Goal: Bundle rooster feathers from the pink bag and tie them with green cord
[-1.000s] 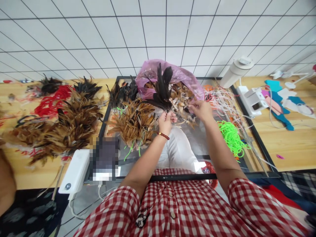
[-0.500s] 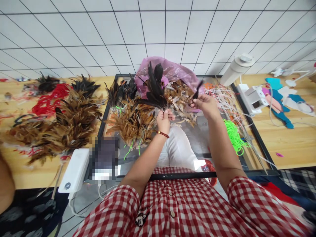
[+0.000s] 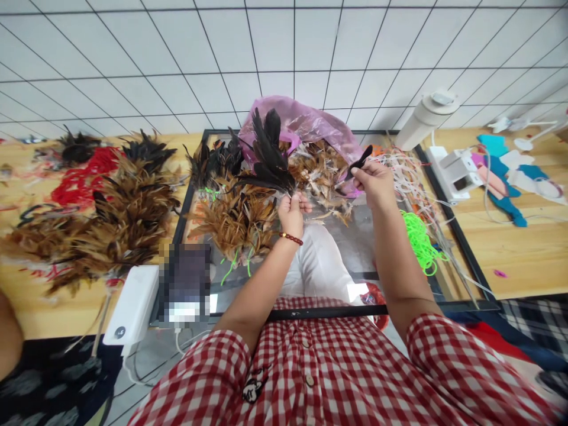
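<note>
My left hand (image 3: 291, 213) is closed around the quills of a bunch of dark feathers (image 3: 266, 157), which fan up and to the left. My right hand (image 3: 375, 179) pinches a single dark feather (image 3: 358, 163) beside a pink plastic bag (image 3: 306, 127) filled with loose brown feathers (image 3: 322, 171). Both hands hover over a black-framed glass panel (image 3: 461, 242) on the wooden table. Bundles of brown feathers (image 3: 235, 219) lie just left of my left hand.
More brown and black feather bundles (image 3: 119, 219) and red cord (image 3: 84, 180) cover the table's left. Neon green cord (image 3: 419, 242) and pale strips lie right of my arm. A white power bank (image 3: 131, 305), a blurred phone, a white bottle (image 3: 426, 118) and blue felt pieces (image 3: 503, 189) sit around.
My right hand has drawn a single dark feather out of the bag and lifted it. The left hand with its bunch has shifted slightly left and up in view.
</note>
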### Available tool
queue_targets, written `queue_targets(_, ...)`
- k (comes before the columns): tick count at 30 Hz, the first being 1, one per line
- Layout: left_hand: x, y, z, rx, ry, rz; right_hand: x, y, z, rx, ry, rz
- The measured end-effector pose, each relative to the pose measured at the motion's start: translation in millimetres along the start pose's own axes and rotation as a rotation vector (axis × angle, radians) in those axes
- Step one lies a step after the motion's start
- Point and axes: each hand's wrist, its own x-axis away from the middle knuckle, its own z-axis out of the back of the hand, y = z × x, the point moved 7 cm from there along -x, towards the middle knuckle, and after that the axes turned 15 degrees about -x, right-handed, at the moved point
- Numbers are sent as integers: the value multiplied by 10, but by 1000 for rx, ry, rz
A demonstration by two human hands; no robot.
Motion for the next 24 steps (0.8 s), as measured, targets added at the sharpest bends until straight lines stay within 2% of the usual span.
queue_targets(2,3,13,9,7,17,-9,-9,7,19,143,52,71)
queue_targets(4,7,26,21,12,41,-10,42,-21,-74,353,67,180)
queue_targets(6,11,38,27,16,57,-4,149,0,-317,508,-23,227)
queue_targets(7,13,47,28,18,60,-3,215,41,-475,551,-108,211)
queue_targets(9,18,64,27,23,62,-2,343,101,-726,655,-200,195)
queue_targets(11,25,78,35,23,70,1,403,156,-860,762,-248,177)
queue_targets(13,35,95,52,16,88,-9,356,195,-817,757,-228,143)
queue_targets(17,52,144,75,7,113,-75,97,251,-307,444,20,37)
queue_targets(20,52,147,80,17,116,-90,-3,269,-46,350,86,10)
queue_targets(22,47,140,94,31,129,-88,6,199,-36,439,78,66)
queue_targets(24,39,135,104,44,137,-93,57,85,-171,564,40,144)
